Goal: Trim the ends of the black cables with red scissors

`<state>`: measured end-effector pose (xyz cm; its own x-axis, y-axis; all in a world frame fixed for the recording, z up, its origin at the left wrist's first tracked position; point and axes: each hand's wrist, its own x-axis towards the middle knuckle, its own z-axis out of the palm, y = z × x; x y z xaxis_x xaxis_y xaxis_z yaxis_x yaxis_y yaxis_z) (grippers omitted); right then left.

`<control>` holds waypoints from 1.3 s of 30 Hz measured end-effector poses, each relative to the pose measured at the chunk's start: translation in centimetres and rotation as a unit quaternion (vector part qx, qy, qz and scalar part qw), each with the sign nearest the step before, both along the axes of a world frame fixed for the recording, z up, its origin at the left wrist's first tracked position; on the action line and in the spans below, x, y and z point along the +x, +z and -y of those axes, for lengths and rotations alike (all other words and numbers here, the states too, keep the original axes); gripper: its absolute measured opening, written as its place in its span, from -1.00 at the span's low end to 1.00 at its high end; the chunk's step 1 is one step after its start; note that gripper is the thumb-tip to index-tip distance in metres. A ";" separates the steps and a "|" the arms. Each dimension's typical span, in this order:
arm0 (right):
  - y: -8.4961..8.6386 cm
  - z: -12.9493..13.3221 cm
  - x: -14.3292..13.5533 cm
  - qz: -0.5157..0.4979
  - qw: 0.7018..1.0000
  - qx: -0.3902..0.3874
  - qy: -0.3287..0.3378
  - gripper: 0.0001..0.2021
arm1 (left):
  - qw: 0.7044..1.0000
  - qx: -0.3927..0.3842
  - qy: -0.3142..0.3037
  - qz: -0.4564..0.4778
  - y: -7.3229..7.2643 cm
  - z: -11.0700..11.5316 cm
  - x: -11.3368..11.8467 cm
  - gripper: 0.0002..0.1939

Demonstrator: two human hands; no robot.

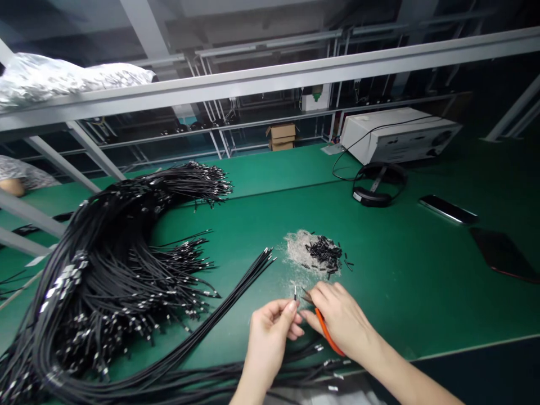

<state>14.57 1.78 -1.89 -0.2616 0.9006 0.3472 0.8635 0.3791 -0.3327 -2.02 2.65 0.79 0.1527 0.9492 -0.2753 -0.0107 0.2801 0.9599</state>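
Note:
My left hand pinches a black cable near its stripped, pale tip, which points up. Close beside it on the right, my right hand is wrapped round orange-handled cutters, their metal jaws near the cable end. Whether the jaws touch the cable I cannot tell. Just beyond both hands lies a heap of short black offcuts mixed with pale fibre scraps. A thin bundle of black cables runs diagonally to the left of my left hand, and more cables pass below my wrists.
A large mass of black cables with pale ends covers the left of the green table. Towards the back right are a white equipment box, a black headband-like device, a phone and a dark flat tablet-like object. A metal rail crosses behind.

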 end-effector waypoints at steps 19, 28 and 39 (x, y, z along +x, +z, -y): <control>1.4 -1.5 0.9 -0.074 0.997 -0.028 0.018 -0.74 | 1.000 -0.023 -0.013 -0.011 0.6 0.2 0.1 -0.65; 0.3 2.1 2.3 -0.193 0.952 -0.236 -0.008 -0.79 | 0.978 0.099 -0.029 -0.179 -0.7 -1.0 -0.6 -0.77; 3.4 3.5 -3.3 -0.315 0.941 -0.106 0.063 -0.84 | 0.967 0.127 0.049 -0.214 -0.7 -3.2 0.7 -0.74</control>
